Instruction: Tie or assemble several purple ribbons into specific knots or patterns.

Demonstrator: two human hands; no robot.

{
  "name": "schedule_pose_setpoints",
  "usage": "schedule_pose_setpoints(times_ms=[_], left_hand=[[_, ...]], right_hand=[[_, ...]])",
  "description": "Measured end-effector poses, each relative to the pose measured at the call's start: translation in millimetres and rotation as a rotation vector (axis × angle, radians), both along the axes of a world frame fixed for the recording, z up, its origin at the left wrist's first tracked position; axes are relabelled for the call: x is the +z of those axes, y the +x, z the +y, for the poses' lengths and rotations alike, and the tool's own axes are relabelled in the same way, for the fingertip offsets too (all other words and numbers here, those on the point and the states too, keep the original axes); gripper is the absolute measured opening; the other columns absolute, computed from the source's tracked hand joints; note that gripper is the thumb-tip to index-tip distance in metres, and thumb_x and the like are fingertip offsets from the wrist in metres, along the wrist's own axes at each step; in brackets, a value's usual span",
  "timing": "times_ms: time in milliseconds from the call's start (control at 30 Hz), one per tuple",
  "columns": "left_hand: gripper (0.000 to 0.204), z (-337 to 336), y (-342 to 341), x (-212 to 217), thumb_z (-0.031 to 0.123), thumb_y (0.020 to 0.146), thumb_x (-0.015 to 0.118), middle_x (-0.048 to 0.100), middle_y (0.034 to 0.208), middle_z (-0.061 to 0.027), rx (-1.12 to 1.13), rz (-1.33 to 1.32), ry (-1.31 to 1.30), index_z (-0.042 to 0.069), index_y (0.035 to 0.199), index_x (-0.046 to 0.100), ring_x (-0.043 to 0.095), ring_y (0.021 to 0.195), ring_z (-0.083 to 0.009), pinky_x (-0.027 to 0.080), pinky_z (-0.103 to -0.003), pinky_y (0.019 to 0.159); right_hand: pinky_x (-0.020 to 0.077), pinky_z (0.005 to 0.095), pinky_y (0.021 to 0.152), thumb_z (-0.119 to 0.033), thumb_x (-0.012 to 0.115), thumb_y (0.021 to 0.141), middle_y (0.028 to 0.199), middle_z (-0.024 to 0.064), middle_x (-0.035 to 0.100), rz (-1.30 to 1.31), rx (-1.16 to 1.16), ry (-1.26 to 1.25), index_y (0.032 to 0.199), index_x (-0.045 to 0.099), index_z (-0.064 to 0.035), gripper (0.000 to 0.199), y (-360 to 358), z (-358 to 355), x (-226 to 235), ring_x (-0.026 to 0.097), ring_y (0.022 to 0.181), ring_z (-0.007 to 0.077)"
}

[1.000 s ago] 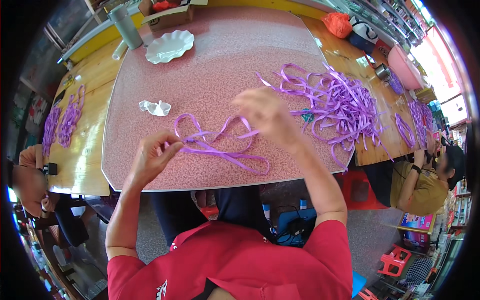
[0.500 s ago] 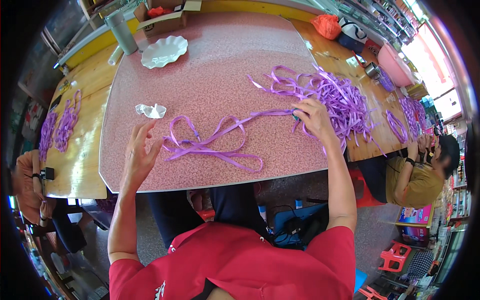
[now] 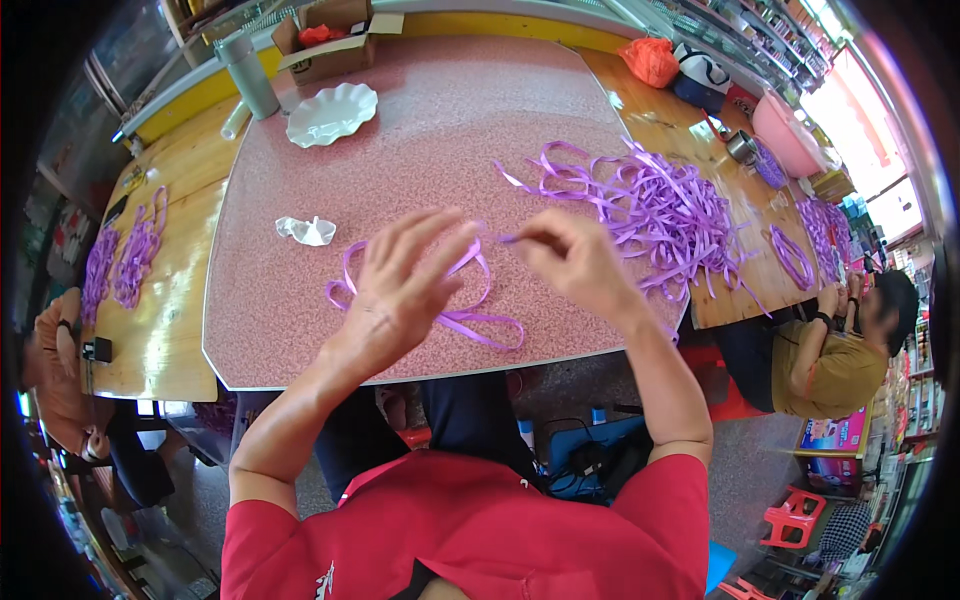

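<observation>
My right hand (image 3: 578,258) is closed in a pinch over the middle of the pink table, with a bit of purple ribbon strap (image 3: 507,239) poking out at its fingertips. Just left of it, my left hand (image 3: 408,275) hovers with fingers stretched out and slightly blurred, and nothing shows in it. Beneath that hand lie loops of a loose purple strap (image 3: 490,330), partly hidden by it. A tangled heap of purple straps (image 3: 680,205) sits to the right of my right hand.
Crumpled white plastic (image 3: 306,231) lies left of my left hand. Farther back are a scalloped white plate (image 3: 332,114), a green bottle (image 3: 247,75) and a cardboard box (image 3: 330,50). More straps (image 3: 140,245) lie at left. People sit at both sides (image 3: 835,350).
My left hand has moved right and away from me, over the loose strap. My right hand has come left from the heap, a strap piece in its fingers.
</observation>
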State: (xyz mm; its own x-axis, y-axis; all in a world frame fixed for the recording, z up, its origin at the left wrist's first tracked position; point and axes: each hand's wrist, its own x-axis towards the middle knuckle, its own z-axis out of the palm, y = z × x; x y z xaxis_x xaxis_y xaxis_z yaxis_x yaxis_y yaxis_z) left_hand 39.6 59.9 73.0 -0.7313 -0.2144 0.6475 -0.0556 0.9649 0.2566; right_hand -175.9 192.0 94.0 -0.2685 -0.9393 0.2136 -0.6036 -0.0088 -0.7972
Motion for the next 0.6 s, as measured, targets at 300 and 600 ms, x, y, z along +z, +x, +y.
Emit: schedule_pose_setpoints(times_ms=[300,600], left_hand=[[0.029,-2.7,14.8,-9.9,0.009,0.084,0.075,0.066,0.081,-0.0094,-0.167,-0.065,0.031,0.004,0.111,0.065,0.067,0.079,-0.0253,0.053,-0.042,0.082],[0.015,-100.6,131.5,11.3,0.017,0.1,0.06,0.064,0.1,-0.0052,-0.048,-0.392,0.774,0.002,0.102,0.064,0.06,0.099,-0.015,0.046,-0.032,0.093]], right_hand=[[0.0433,0.0199,0.061,-0.005,0.066,0.091,0.082,-0.0012,0.065,-0.386,0.185,0.067,0.095,0.068,0.0012,0.008,44.3,-3.6,-10.5,0.055,0.071,0.0029],[0.0395,0.02,0.057,-0.009,0.068,0.091,0.077,-0.0073,0.057,-0.206,0.113,0.16,0.093,0.068,-0.0029,0.007,-47.4,4.6,-29.5,0.049,0.067,0.0008]])
